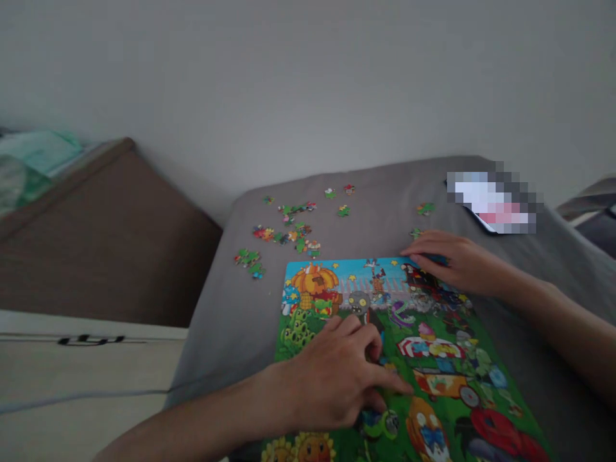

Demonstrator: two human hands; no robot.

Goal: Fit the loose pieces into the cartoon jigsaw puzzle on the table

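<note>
A colourful cartoon jigsaw puzzle board (pixel 332 333) lies flat in front of me, showing a pumpkin, zombies and plants. Over its middle is my left hand (pixel 337 372), its index finger stretched out and its tip at the picture surface. The other fingers of that hand are partly curled, with nothing visible in them. My right hand (pixel 447 260) rests at the board's upper right edge, fingers extended and close together, the thumb just below them. A loose puzzle piece (pixel 416 233) lies right beyond its fingertips. What is under the right palm is hidden.
Several loose puzzle pieces (pixel 289 234) are scattered on the grey cloth surface (pixel 226 301) past the board. A phone (pixel 495 205), its screen blurred out, lies at the back right. Brown furniture (pixel 120 256) stands on the left, a pale cable (pixel 96 399) below it. A wall rises behind.
</note>
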